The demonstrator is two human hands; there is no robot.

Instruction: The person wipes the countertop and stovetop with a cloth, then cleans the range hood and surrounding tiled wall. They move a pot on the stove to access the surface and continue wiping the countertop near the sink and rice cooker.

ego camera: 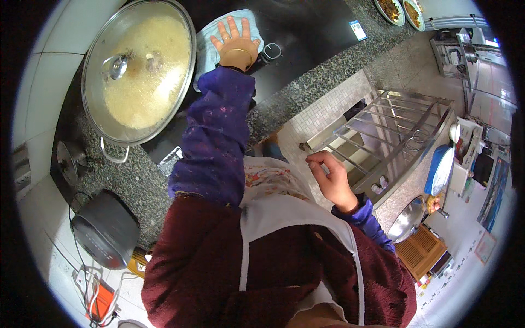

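Observation:
My left hand [238,46] lies flat, fingers spread, on a folded light-blue cloth [208,47] on the black glass cooktop [311,37]. Just beside its wrist is a cooktop knob [271,51] with a shiny rim. A large pot [115,154] under a domed glass lid [139,74] stands left of the cloth; yellowish, foamy contents show through. In front of my apron [283,205], to the right, my right hand [331,179] hangs in the air, its fingers curled in with nothing visible in them.
A speckled granite counter edge [303,88] runs along the cooktop. Two plates of food [391,11] sit at the far right. Below stands a barred metal rack [381,127]. A dark appliance [104,229], cables and an orange box [101,301] are at left; a metal bowl [406,219] is at right.

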